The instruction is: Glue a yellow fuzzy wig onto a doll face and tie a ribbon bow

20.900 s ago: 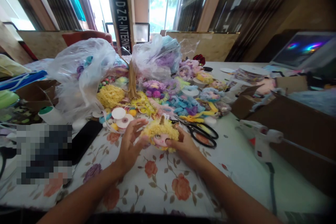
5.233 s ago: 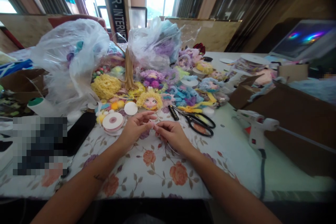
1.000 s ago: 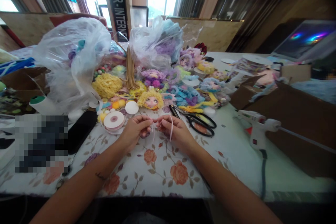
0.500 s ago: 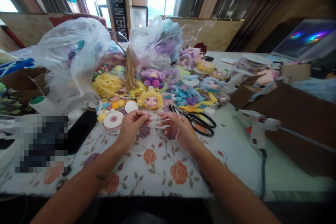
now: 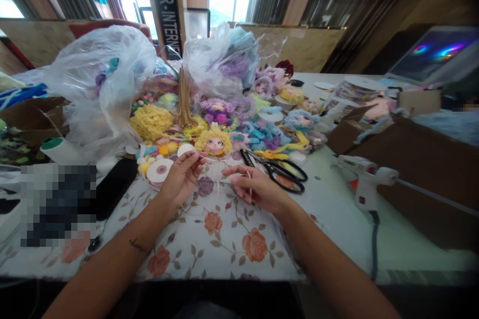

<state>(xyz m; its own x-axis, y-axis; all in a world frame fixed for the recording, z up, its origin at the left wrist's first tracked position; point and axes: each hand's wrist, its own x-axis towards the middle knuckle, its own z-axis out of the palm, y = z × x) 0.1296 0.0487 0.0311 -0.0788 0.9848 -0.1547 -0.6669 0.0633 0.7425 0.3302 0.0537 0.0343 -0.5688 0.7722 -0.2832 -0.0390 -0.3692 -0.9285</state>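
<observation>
A thin pale ribbon [image 5: 218,185] hangs between my two hands over the floral cloth. The fingertips of my left hand [image 5: 182,175] are pinched on one part of it, beside the white ribbon spool [image 5: 158,170]. My right hand [image 5: 255,187] has bent fingers, with a strand of the ribbon across them. Just beyond both hands lies a doll head [image 5: 214,143] with curly yellow hair, face up. Black-handled scissors [image 5: 286,174] rest to the right of my right hand.
A white glue gun [image 5: 361,177] stands at the right before a cardboard box [image 5: 419,174]. Behind are plastic bags [image 5: 108,75], yellow yarn [image 5: 151,122] and blue fuzzy pieces [image 5: 264,134]. A black phone [image 5: 116,187] lies at the left.
My hands have moved apart; the left went left and the right slightly lower. The ribbon between them hangs more openly.
</observation>
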